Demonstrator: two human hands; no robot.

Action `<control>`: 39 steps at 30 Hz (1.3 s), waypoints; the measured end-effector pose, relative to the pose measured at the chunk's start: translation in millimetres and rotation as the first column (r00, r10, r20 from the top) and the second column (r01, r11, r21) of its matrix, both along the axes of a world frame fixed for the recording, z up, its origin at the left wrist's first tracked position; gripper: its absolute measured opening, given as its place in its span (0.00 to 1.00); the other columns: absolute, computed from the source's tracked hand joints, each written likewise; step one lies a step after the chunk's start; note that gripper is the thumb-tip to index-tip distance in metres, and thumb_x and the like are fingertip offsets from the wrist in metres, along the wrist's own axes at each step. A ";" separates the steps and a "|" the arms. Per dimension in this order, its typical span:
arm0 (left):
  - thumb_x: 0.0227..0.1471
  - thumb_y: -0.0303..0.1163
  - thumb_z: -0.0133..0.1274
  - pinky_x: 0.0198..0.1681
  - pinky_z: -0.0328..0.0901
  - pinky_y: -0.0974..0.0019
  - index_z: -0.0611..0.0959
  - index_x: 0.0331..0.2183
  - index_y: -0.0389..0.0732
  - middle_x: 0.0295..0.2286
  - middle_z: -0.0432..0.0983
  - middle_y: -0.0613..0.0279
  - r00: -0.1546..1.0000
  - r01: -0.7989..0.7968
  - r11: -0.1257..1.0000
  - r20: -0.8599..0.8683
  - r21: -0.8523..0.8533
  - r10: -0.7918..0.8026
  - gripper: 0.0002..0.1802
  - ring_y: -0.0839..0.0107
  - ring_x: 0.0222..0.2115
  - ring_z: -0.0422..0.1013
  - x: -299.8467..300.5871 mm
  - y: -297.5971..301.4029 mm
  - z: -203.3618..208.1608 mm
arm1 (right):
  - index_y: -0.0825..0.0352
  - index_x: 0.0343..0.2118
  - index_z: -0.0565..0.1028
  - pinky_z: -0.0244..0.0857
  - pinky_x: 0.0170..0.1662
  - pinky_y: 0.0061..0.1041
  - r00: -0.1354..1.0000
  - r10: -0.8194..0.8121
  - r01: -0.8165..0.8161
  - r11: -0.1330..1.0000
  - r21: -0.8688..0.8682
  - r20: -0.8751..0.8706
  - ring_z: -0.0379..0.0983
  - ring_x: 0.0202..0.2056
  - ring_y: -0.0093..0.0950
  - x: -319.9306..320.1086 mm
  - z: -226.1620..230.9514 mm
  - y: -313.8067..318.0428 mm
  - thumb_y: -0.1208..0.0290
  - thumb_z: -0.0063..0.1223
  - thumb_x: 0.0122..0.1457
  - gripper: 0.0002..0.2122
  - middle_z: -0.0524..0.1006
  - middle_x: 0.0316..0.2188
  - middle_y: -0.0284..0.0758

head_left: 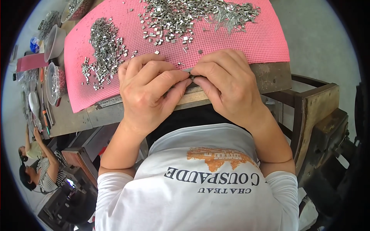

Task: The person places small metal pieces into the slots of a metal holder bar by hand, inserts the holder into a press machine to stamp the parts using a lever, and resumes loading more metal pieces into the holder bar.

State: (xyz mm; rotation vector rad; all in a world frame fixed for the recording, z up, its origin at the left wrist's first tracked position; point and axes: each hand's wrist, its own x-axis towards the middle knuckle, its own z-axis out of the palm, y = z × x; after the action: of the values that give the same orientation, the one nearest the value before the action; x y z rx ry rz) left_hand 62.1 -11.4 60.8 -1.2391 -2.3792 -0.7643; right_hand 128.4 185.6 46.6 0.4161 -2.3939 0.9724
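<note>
My left hand (148, 90) and my right hand (233, 82) meet at the front edge of the pink textured mat (269, 42). Thumb and forefinger of each are pinched together around a small dark metal part (191, 76); its exact kind is too small to tell, and fingertips cover most of it. Ahead of my hands lies a wide heap of small silvery metal pieces (169, 21), with thin metal pins (231, 17) at its right side. Beyond my left hand, another heap of small metal parts (103, 46) spreads over the mat.
Along the table's left side stand a white bowl (55, 43), a clear plastic tub (54, 84) with small parts, and tools with orange handles (45, 115). A wooden-framed stand (318, 104) is at the right. Other people (46, 169) work at the lower left.
</note>
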 end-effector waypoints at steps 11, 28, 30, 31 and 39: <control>0.37 0.30 0.71 0.44 0.61 0.61 0.88 0.30 0.50 0.30 0.80 0.72 0.995 -0.018 0.997 0.098 0.077 0.010 0.12 0.66 0.39 0.75 0.9 -2.0 -3.9 | 0.64 0.34 0.78 0.64 0.44 0.36 0.998 -0.027 0.027 1.000 -0.006 0.051 0.74 0.38 0.35 -0.9 0.6 -1.6 0.77 0.65 0.49 0.09 0.77 0.33 0.33; 0.38 0.28 0.70 0.43 0.62 0.61 0.87 0.29 0.47 0.30 0.80 0.71 0.992 -0.063 0.994 0.112 0.095 0.052 0.11 0.65 0.38 0.74 4.7 -20.3 -4.0 | 0.65 0.32 0.78 0.67 0.41 0.34 0.993 -0.036 0.050 0.991 -0.126 0.114 0.76 0.35 0.37 1.0 8.0 1.4 0.82 0.63 0.49 0.08 0.79 0.30 0.34; 0.38 0.28 0.70 0.43 0.62 0.61 0.87 0.29 0.48 0.30 0.80 0.71 0.994 -0.070 0.994 0.089 0.081 0.063 0.11 0.65 0.38 0.74 4.6 -20.4 -4.7 | 0.67 0.34 0.79 0.70 0.39 0.29 0.992 -0.039 0.045 0.998 -0.053 0.117 0.77 0.36 0.33 1.6 9.3 4.5 0.84 0.63 0.52 0.08 0.81 0.33 0.36; 0.38 0.28 0.69 0.43 0.61 0.61 0.86 0.29 0.48 0.31 0.80 0.72 0.995 -0.075 0.995 0.070 0.059 0.070 0.10 0.65 0.38 0.74 5.2 -19.5 -4.6 | 0.67 0.34 0.79 0.70 0.39 0.29 0.993 -0.038 0.044 0.998 -0.054 0.116 0.77 0.36 0.33 2.1 9.0 5.3 0.84 0.63 0.52 0.08 0.81 0.33 0.36; 0.39 0.30 0.68 0.45 0.60 0.60 0.88 0.32 0.50 0.32 0.81 0.74 0.993 -0.064 0.998 -0.102 -0.007 0.063 0.12 0.67 0.40 0.75 7.3 -25.8 -4.0 | 0.65 0.32 0.78 0.67 0.42 0.34 0.993 -0.062 0.072 0.992 -0.100 0.096 0.76 0.36 0.37 1.4 3.8 0.3 0.81 0.63 0.50 0.08 0.79 0.31 0.34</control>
State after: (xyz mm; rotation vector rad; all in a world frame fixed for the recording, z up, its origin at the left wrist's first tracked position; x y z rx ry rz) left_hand 69.4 -37.2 56.8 -1.1720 -2.3308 -0.6538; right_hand 129.9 185.9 50.4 0.2563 -2.4103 1.1008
